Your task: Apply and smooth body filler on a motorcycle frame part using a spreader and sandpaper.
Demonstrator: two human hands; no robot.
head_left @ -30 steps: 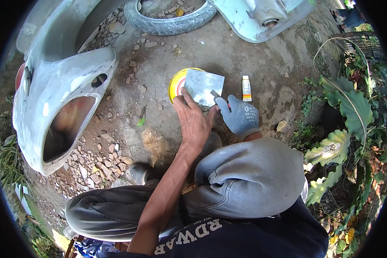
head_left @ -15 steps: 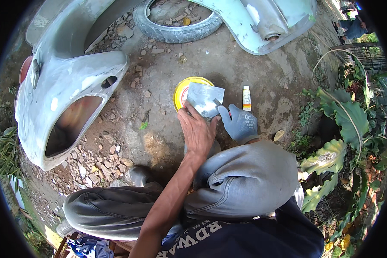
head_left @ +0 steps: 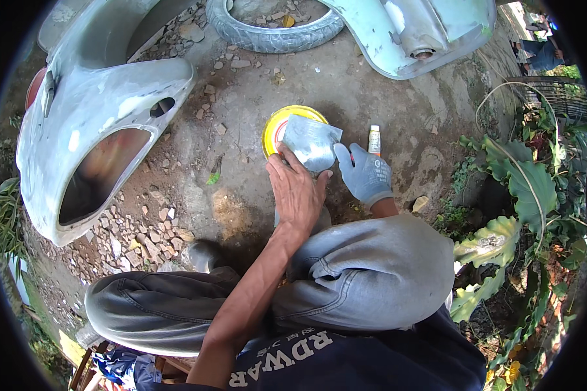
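My bare left hand (head_left: 298, 189) grips the lower edge of a thin grey metal sheet (head_left: 312, 138), its fingers and thumb pressed at the rim. The sheet lies over a round yellow-rimmed can (head_left: 267, 133) and partly covers its lid. At the sheet's right edge is my right hand (head_left: 366, 174) in a grey-blue glove, closed on a putty knife. A bit of the knife's red handle (head_left: 352, 158) shows; most of the tool is hidden by the fingers. Just beyond the glove a small white and orange tube (head_left: 374, 139) is partly covered by the hand.
Large grey-white scooter body panels (head_left: 104, 117) stand at the left, with another pale panel (head_left: 430, 39) at the far right. A tyre (head_left: 274, 40) lies at the back. Broken stones (head_left: 153, 241) cover ground at the left, and leafy plants (head_left: 525, 176) line the right side.
My right hand has shifted slightly, now covering the tube's lower end and more of the putty knife. The sheet has turned a little under my left hand. The whole view has tilted slightly.
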